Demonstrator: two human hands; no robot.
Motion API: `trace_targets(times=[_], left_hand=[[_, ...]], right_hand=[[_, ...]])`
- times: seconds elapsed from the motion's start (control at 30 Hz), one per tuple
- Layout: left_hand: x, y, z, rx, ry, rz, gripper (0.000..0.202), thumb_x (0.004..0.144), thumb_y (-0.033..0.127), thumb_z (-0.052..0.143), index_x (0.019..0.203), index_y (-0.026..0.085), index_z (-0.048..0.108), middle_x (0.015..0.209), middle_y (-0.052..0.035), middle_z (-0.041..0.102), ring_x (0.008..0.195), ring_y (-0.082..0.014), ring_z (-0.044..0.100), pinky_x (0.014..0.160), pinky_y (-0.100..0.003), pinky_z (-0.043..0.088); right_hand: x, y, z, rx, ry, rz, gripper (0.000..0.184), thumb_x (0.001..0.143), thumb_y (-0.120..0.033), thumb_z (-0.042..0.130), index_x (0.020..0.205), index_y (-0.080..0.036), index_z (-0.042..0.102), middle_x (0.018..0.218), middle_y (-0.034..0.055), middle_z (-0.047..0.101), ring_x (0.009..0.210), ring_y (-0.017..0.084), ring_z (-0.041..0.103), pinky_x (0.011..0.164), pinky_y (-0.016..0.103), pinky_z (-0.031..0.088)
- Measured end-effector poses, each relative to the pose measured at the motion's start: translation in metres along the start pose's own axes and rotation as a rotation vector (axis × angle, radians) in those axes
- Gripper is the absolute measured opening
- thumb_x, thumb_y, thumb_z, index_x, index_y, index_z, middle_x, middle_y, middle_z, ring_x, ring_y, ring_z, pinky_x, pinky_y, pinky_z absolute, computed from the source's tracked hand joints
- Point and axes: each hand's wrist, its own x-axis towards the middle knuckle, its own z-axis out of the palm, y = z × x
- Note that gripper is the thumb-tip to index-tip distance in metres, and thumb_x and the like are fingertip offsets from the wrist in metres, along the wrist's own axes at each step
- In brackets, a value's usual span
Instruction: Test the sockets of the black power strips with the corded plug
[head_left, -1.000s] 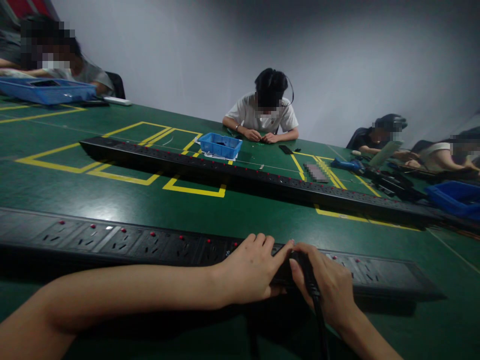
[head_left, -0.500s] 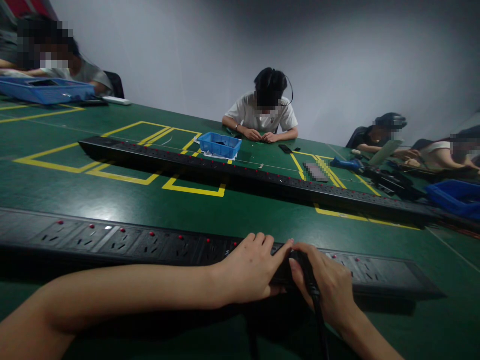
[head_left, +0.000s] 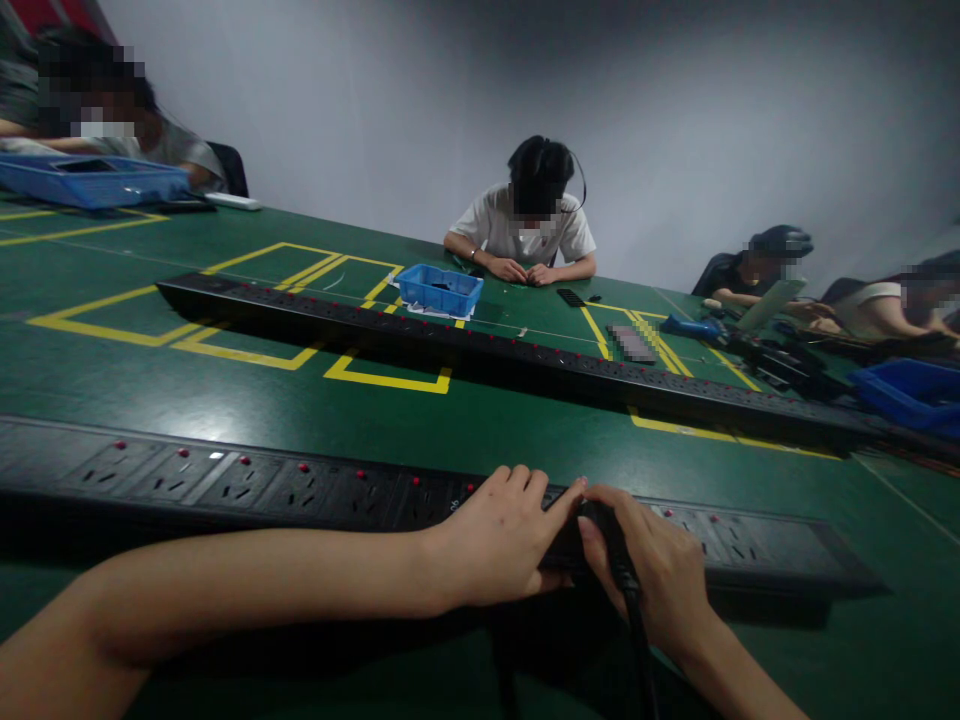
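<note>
A long black power strip with a row of sockets and small red lights lies across the near side of the green table. My left hand is wrapped over it right of the middle, gripping its body with the fingers on the far side. Just to the right, my right hand is closed around a black plug at the strip's sockets. From the plug a black cord hangs toward me. My fingers hide the plug's front, so how far it sits in the socket cannot be seen.
A second long power strip lies farther back, across yellow tape outlines. Behind it stands a small blue basket. A person in a white shirt sits opposite. Blue bins and a dark tool with a blue part lie at right.
</note>
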Motion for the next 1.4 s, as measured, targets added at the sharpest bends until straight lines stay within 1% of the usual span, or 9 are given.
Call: trace_targets(times=[0.23, 0.4, 0.6, 0.87, 1.07, 1.4], left_hand=[[-0.0003, 0.0002, 0.0015, 0.007, 0.015, 0.0, 0.074, 0.08, 0.06, 0.034, 0.136, 0.014, 0.02, 0.1, -0.0121, 0.05, 0.089, -0.0262, 0.048, 0.075, -0.036, 0.036], [-0.0003, 0.0005, 0.0007, 0.014, 0.022, -0.005, 0.073, 0.081, 0.06, 0.032, 0.136, 0.014, 0.02, 0.1, -0.012, 0.05, 0.088, -0.026, 0.048, 0.075, -0.036, 0.035], [0.0002, 0.0002, 0.0024, 0.017, 0.025, 0.0, 0.072, 0.081, 0.06, 0.032, 0.136, 0.014, 0.02, 0.1, -0.0118, 0.05, 0.088, -0.0264, 0.048, 0.074, -0.036, 0.036], [0.0008, 0.0002, 0.0002, 0.009, 0.009, -0.002, 0.072, 0.081, 0.059, 0.033, 0.136, 0.014, 0.02, 0.1, -0.0124, 0.05, 0.088, -0.0262, 0.048, 0.074, -0.036, 0.036], [0.0007, 0.0008, 0.0024, 0.009, 0.03, -0.007, 0.072, 0.08, 0.058, 0.035, 0.136, 0.014, 0.022, 0.098, -0.0118, 0.051, 0.086, -0.0264, 0.048, 0.073, -0.036, 0.037], [0.0011, 0.0006, 0.0011, 0.009, 0.018, -0.008, 0.072, 0.081, 0.059, 0.034, 0.136, 0.015, 0.021, 0.099, -0.0118, 0.051, 0.087, -0.026, 0.048, 0.074, -0.036, 0.036]], right_hand=[[0.0, -0.0002, 0.0001, 0.002, -0.003, -0.002, 0.022, 0.082, -0.027, 0.048, 0.101, -0.015, 0.051, 0.084, 0.0042, 0.066, 0.069, 0.014, 0.062, 0.06, 0.023, 0.044], [-0.0013, 0.0006, -0.0002, -0.002, 0.0, -0.002, 0.023, 0.082, -0.026, 0.048, 0.102, -0.016, 0.051, 0.084, 0.0039, 0.065, 0.068, 0.014, 0.062, 0.06, 0.024, 0.044], [-0.0023, 0.0006, 0.0005, 0.009, -0.014, 0.002, 0.024, 0.082, -0.025, 0.048, 0.104, -0.015, 0.05, 0.087, 0.0051, 0.066, 0.071, 0.014, 0.062, 0.061, 0.024, 0.045], [-0.0009, 0.0009, 0.0005, -0.006, -0.006, 0.002, 0.024, 0.082, -0.026, 0.047, 0.102, -0.015, 0.052, 0.084, 0.0048, 0.066, 0.068, 0.014, 0.062, 0.06, 0.024, 0.045], [-0.0024, 0.0013, -0.0005, -0.002, -0.012, 0.005, 0.024, 0.082, -0.026, 0.047, 0.103, -0.015, 0.051, 0.085, 0.0052, 0.066, 0.069, 0.015, 0.062, 0.059, 0.025, 0.045], [-0.0009, 0.0009, 0.0004, -0.003, -0.011, -0.002, 0.024, 0.082, -0.026, 0.047, 0.103, -0.014, 0.052, 0.084, 0.006, 0.066, 0.067, 0.014, 0.062, 0.06, 0.025, 0.045]])
